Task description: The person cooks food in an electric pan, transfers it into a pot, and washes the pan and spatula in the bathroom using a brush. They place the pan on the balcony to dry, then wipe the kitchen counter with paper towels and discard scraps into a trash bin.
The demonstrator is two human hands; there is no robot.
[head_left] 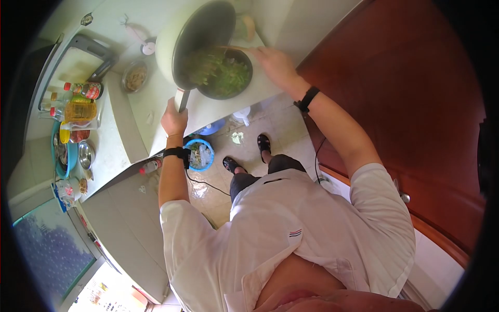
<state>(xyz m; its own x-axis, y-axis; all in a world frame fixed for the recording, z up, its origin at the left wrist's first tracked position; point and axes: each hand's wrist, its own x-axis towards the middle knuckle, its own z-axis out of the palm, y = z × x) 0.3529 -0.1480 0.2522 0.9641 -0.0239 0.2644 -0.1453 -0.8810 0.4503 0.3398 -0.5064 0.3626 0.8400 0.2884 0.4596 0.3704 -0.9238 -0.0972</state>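
Note:
My left hand (174, 118) is closed around the handle of a pale-sided wok (210, 23) with a dark inside. The wok is tipped on its side over a dark round dish (248, 83) on the white counter. Chopped green vegetables (228, 75) lie in the dish, and more show at the wok's lower rim, blurred by steam. The fingers of my right hand (274, 65) are wrapped round a thin brown utensil (228, 48) that reaches to the wok's mouth. Steam hides its far end, so its kind cannot be made out.
On the left counter stand an oil bottle (80, 111), several sauce jars and a metal bowl (86, 155). A glass bowl of food (135, 77) sits left of the wok. Below are a blue-rimmed waste basket (199, 155) and a cord. A red-brown door (395, 93) is at right.

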